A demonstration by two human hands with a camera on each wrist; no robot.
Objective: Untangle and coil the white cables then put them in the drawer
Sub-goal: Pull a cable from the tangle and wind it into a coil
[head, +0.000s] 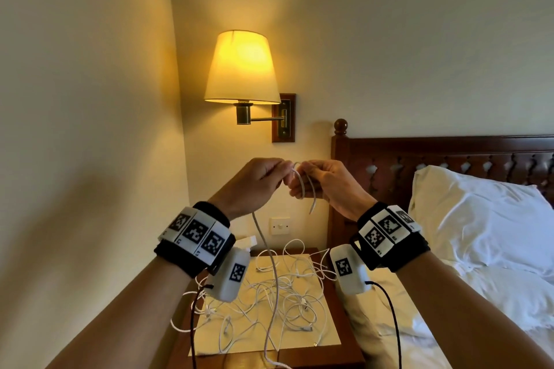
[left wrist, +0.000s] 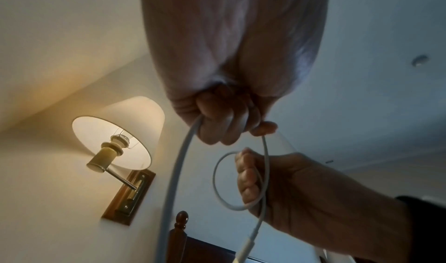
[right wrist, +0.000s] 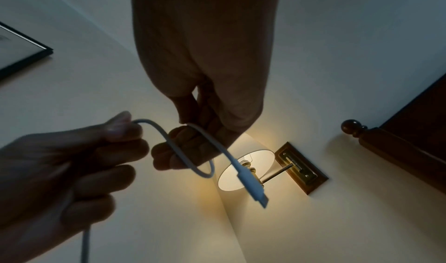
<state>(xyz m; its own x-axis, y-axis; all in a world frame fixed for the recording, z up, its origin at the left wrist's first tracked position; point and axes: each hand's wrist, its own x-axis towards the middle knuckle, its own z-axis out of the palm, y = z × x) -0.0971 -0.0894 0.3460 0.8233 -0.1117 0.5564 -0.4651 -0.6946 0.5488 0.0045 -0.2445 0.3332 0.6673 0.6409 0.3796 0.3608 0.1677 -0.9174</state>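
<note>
Both hands are working at the centre of the head view, raised below the lamp (head: 242, 69). The left hand (head: 254, 184) is curling its fingers round one white cable (head: 271, 263) and pinching it near the top. The right hand (head: 326, 186) is pinching a small loop (left wrist: 237, 181) of the same cable between thumb and fingertips, with the plug (right wrist: 253, 187) dangling free below. The rest of the cable is trailing down into the tangle (head: 269, 290) on the nightstand (head: 344, 350) at lower centre. No drawer is showing in any view.

The likely trouble, as I judge it: the hanging length is probably still threading through the heap, so drawing it up to coil could tighten a knot or drag other cables off the edge. The first loop is small and loosely held, so it could spring open if either pinch eases.
</note>
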